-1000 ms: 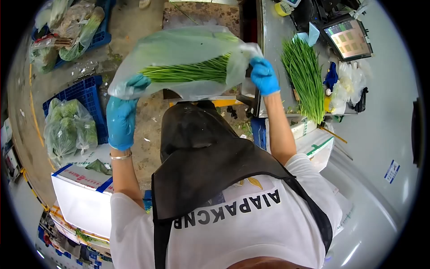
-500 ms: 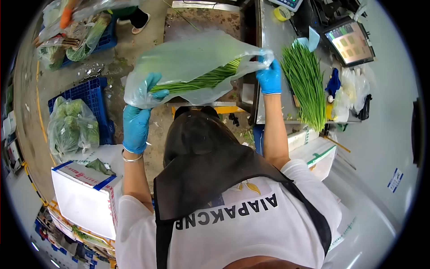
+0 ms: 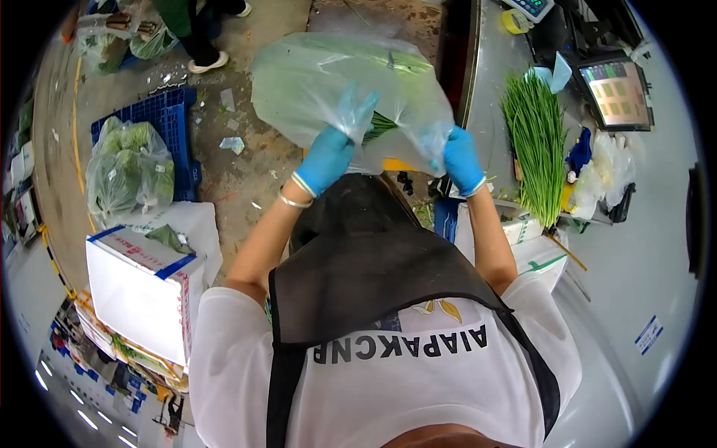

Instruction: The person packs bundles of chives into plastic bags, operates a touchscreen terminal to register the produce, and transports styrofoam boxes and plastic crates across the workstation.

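A translucent plastic bag is stretched out in front of me, with long thin green stalks inside, partly showing at its mouth. My left hand, in a blue glove, grips the near edge of the bag; its fingertips are blurred behind the film. My right hand, also gloved in blue, is closed on the bag's right end. To the right of that hand, a bundle of long green chives lies on the metal table.
A screen, a scale, yellow tape and loose plastic bags are on the right. At left are a blue pallet, bagged vegetables and a white foam box. Another person's foot is at upper left.
My left hand has moved right, nearer my right hand, and the bag's mouth has drawn together, covering more of the stalks. The other person's legs show more at upper left.
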Demonstrator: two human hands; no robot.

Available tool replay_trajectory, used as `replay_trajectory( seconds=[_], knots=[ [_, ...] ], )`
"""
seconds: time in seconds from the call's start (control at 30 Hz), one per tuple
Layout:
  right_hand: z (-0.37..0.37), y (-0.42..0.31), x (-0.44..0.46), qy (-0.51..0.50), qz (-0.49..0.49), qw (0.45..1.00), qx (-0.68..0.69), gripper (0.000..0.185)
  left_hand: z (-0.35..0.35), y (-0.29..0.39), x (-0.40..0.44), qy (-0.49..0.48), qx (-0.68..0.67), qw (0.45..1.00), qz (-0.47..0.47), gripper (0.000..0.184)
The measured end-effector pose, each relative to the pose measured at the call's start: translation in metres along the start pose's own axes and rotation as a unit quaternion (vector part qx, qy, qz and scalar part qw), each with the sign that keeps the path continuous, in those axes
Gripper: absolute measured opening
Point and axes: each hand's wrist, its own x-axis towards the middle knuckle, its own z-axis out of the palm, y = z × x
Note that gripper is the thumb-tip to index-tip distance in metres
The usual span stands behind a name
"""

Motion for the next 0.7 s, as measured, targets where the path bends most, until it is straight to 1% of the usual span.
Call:
replay_trajectory(
  seconds=[0.03,0.07,0.1,0.13,0.17,0.2,0.27,0.3,0.33,0.37,0.4,0.43,0.47,0.5,0.53,0.57,0.6,0.63,0.67,0.7],
  knots=[
    [-0.006,0.003,0.001,-0.031,0.017,0.993,0.114,0.025,0.000,-0.006,0.006,0.012,-0.010,1.000,-0.009,0.074],
    [-0.015,0.006,-0.001,-0.057,0.036,0.971,0.227,0.025,0.003,-0.009,0.009,0.022,-0.021,0.999,-0.019,0.071],
    [-0.021,0.008,-0.004,-0.079,0.054,0.937,0.337,0.025,0.004,-0.011,0.010,0.027,-0.052,0.998,0.008,0.071],
    [-0.022,0.008,-0.009,-0.134,0.046,0.912,0.385,0.042,-0.001,-0.004,0.015,0.033,-0.083,0.995,0.037,0.071],
    [-0.013,-0.001,-0.019,-0.139,0.043,0.919,0.367,0.045,-0.002,0.004,0.018,0.040,-0.116,0.990,0.065,0.071],
    [0.008,-0.017,-0.028,-0.145,0.040,0.925,0.349,0.048,0.000,0.010,0.019,0.026,-0.067,0.994,0.081,0.072],
    [0.036,-0.024,-0.025,-0.144,0.013,0.942,0.302,0.057,0.004,0.021,0.020,-0.001,0.039,0.993,0.115,0.075],
    [0.045,-0.025,-0.015,-0.165,0.010,0.935,0.315,0.061,0.018,-0.003,0.023,-0.048,0.054,0.995,0.074,0.076],
    [0.054,-0.027,-0.005,-0.185,0.008,0.926,0.328,0.064,0.043,-0.048,0.026,-0.092,0.069,0.993,0.031,0.077],
    [0.062,-0.019,0.005,-0.174,0.037,0.962,0.206,0.053,0.039,-0.039,0.028,-0.114,0.045,0.992,-0.009,0.073],
    [0.063,-0.021,0.012,-0.139,-0.069,0.988,0.019,0.041,0.034,-0.029,0.030,-0.133,0.022,0.990,-0.051,0.069],
    [0.065,-0.032,0.022,-0.098,-0.181,0.965,-0.162,0.030,0.011,0.016,0.037,-0.125,-0.037,0.988,-0.087,0.060],
    [0.064,-0.055,0.018,-0.074,-0.201,0.906,-0.364,0.023,0.013,0.011,0.045,-0.154,-0.049,0.985,-0.055,0.059],
    [0.062,-0.073,0.007,-0.043,-0.221,0.810,-0.542,0.016,0.017,-0.005,0.053,-0.183,-0.057,0.981,-0.029,0.058],
    [0.060,-0.073,0.009,-0.023,-0.266,0.781,-0.564,0.015,0.019,-0.024,0.061,-0.213,-0.063,0.975,-0.007,0.057],
    [0.055,-0.084,0.008,-0.029,-0.316,0.788,-0.527,0.017,0.018,-0.027,0.063,-0.209,-0.163,0.964,0.007,0.054],
    [0.054,-0.094,0.007,-0.021,-0.333,0.801,-0.496,0.014,0.017,-0.031,0.065,-0.209,-0.262,0.942,0.022,0.050],
    [0.052,-0.097,0.013,-0.013,-0.349,0.813,-0.466,0.012,0.020,-0.025,0.065,-0.161,-0.441,0.882,0.039,0.045],
    [0.047,-0.082,0.028,0.006,-0.237,0.894,-0.380,0.011,0.022,-0.040,0.071,-0.144,-0.368,0.919,0.002,0.046],
    [0.037,-0.061,0.049,0.023,-0.111,0.951,-0.287,0.010,0.020,-0.057,0.071,-0.129,-0.295,0.946,-0.036,0.047]
  ],
)
